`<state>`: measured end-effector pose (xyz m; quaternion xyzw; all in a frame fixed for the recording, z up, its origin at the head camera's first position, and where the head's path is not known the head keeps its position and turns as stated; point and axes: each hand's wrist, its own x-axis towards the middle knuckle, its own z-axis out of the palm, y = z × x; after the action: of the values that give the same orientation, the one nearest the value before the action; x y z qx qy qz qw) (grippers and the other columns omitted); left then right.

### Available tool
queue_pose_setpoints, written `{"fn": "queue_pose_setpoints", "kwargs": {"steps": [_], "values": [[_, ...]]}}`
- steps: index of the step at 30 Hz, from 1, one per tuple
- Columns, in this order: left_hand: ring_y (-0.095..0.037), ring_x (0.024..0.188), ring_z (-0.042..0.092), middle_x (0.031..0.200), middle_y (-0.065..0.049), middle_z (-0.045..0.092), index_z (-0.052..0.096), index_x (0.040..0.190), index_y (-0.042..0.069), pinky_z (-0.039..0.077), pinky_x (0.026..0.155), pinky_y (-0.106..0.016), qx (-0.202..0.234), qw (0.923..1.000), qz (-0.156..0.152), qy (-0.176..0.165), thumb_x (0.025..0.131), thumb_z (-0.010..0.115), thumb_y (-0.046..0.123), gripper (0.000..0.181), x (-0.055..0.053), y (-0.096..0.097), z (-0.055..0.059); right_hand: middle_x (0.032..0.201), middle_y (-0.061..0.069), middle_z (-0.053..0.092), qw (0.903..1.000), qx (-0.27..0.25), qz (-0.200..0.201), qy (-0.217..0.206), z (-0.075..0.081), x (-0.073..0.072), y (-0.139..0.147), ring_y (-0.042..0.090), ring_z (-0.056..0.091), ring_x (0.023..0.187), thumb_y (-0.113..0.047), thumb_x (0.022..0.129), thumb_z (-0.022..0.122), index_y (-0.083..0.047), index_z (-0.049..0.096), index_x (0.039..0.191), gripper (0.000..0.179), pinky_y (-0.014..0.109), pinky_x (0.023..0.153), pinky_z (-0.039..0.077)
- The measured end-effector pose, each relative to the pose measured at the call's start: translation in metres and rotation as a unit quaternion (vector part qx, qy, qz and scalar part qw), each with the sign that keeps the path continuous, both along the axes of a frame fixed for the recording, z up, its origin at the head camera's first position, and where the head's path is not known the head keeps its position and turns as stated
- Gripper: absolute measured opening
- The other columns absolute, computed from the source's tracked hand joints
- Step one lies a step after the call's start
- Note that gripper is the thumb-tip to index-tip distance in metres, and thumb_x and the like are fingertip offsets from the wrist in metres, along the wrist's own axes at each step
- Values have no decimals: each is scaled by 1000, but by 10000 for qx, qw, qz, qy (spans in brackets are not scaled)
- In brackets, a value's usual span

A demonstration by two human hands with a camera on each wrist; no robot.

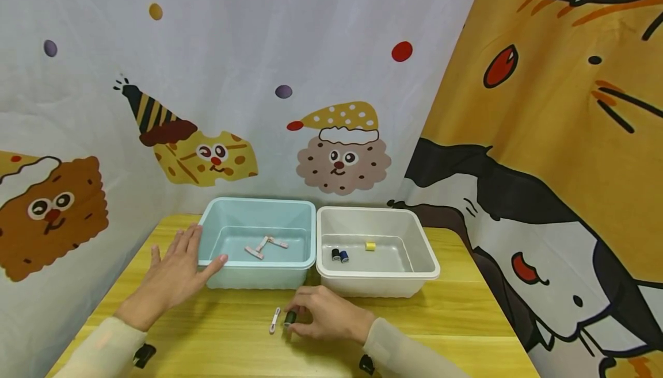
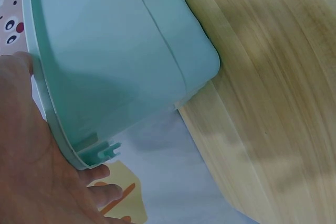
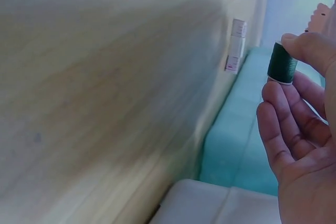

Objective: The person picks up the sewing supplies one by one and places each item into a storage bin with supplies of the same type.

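In the head view my right hand (image 1: pixel 331 313) pinches a dark green thread spool (image 1: pixel 290 319) between thumb and fingers, close over the table. The right wrist view shows that spool (image 3: pixel 282 64) with pale ends. Left of it on the table lies a slim white skein (image 1: pixel 275 320), with a printed band near each end (image 3: pixel 234 46). My left hand (image 1: pixel 175 270) rests at the near left corner of the light blue bin (image 1: pixel 259 277), fingers extended along its side and thumb on the rim. Three pale pinkish skeins (image 1: pixel 254 252) lie inside that bin.
A white bin (image 1: pixel 373 286) stands right beside the blue one. It holds a black spool (image 1: pixel 335 254), a blue spool (image 1: pixel 344 256) and a yellow spool (image 1: pixel 370 246). Behind the wooden table (image 1: pixel 223 343) hangs a cartoon-printed cloth (image 1: pixel 331 33).
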<state>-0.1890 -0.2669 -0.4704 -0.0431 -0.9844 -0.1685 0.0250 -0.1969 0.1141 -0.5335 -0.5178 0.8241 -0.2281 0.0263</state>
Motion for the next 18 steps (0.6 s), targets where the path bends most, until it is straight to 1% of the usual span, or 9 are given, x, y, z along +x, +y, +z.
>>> {"fn": "queue_pose_setpoints", "kwargs": {"steps": [4,7,10,18], "values": [[-70,173,17,190,-38,17,13,183,-9,8,123,-103,13,10000,6,-35,112,48,84,122,0,0,-1,121,-2,82,10000,-48,-50,-36,6,1,1,10,80,101,-26,108,87,-7,83,136,34,8,90,61],[-69,174,15,191,-37,16,13,183,-9,7,124,-103,37,10000,8,-58,112,48,85,122,-1,-1,-1,121,-1,82,10000,-59,-70,-23,9,2,2,12,81,101,-26,108,88,-7,83,136,34,12,90,63],[-68,175,14,191,-37,15,12,183,-8,6,124,-102,51,10000,9,-79,112,48,85,123,-1,-1,-2,121,0,82,10000,-67,-66,-21,11,4,1,13,81,102,-26,108,88,-7,82,137,34,13,91,64],[-67,176,10,192,-37,12,11,184,-8,3,124,-102,91,9999,4,-132,111,48,86,124,0,-1,-1,121,0,82,9996,-178,22,195,17,5,2,12,82,102,-26,109,87,-7,82,137,35,12,92,63]]}}
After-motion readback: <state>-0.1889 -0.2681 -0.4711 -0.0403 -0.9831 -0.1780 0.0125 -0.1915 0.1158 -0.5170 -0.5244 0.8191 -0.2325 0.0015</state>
